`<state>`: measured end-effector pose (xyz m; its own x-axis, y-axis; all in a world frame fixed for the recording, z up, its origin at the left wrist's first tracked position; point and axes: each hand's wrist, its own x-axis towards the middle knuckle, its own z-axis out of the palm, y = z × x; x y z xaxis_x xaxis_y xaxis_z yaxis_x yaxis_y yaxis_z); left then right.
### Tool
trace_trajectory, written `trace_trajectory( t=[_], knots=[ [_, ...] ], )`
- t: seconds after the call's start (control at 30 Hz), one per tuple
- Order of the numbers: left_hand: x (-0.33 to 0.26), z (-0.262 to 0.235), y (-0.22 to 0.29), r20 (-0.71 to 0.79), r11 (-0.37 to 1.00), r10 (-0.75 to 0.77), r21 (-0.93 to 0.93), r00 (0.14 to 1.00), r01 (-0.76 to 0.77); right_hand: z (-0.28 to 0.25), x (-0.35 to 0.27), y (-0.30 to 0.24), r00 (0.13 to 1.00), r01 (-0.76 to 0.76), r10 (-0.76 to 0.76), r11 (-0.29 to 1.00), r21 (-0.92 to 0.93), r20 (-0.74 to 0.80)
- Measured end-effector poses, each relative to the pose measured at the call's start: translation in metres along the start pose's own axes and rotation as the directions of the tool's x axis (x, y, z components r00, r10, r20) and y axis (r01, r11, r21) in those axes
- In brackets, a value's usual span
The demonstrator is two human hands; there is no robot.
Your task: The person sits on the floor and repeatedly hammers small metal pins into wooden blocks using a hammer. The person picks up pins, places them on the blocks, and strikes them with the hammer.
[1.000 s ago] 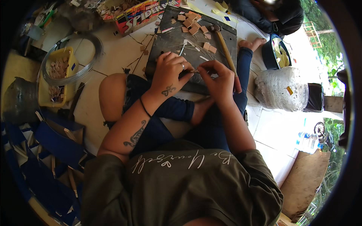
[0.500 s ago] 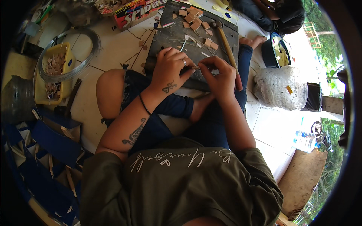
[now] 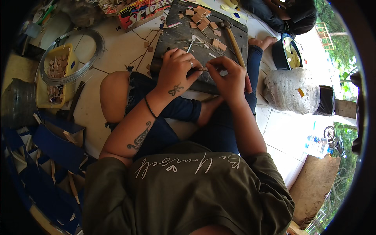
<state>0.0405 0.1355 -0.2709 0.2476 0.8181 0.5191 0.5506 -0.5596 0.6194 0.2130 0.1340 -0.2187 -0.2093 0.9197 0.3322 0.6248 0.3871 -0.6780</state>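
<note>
My left hand [image 3: 178, 69] and my right hand [image 3: 228, 78] meet over the near edge of a dark low board [image 3: 168, 39]. The fingertips of both are pinched together around something tiny, too small to make out. Just past my hands lie thin wire pieces [image 3: 187, 41] and a slim pale strip [image 3: 190, 45]. Small square wooden tiles [image 3: 203, 26] are heaped at the board's far side, with a couple more tiles [image 3: 219, 44] closer in. A hammer [image 3: 236, 47] rests along the right of the board, its reddish handle end beside my right hand.
At left, a wire coil [image 3: 98, 49] leans over a yellow basket [image 3: 70, 92] of small wooden pieces. Blue board pieces [image 3: 58, 143] are piled at lower left. To the right stand a dark tub [image 3: 279, 58] and a plastic-wrapped bundle [image 3: 291, 92]. Another person [image 3: 299, 17] sits at far right.
Both hands keep almost the same pose, fingertips still together. My right hand has shifted very slightly upward; the things on the board have not moved.
</note>
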Motion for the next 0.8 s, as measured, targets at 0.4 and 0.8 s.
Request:
trace_trajectory(
  t=[0.4,0.8],
  knots=[
    [0.000,0.001,-0.001,0.011,1.000,0.000,-0.007,1.000,0.000,-0.003,0.005,-0.002,0.996,0.055,-0.055,0.998,-0.009,0.073],
    [0.009,0.006,-0.001,0.024,0.956,-0.111,-0.269,0.993,0.114,-0.007,0.008,0.003,0.997,0.043,-0.044,0.999,0.014,0.071]
  ],
)
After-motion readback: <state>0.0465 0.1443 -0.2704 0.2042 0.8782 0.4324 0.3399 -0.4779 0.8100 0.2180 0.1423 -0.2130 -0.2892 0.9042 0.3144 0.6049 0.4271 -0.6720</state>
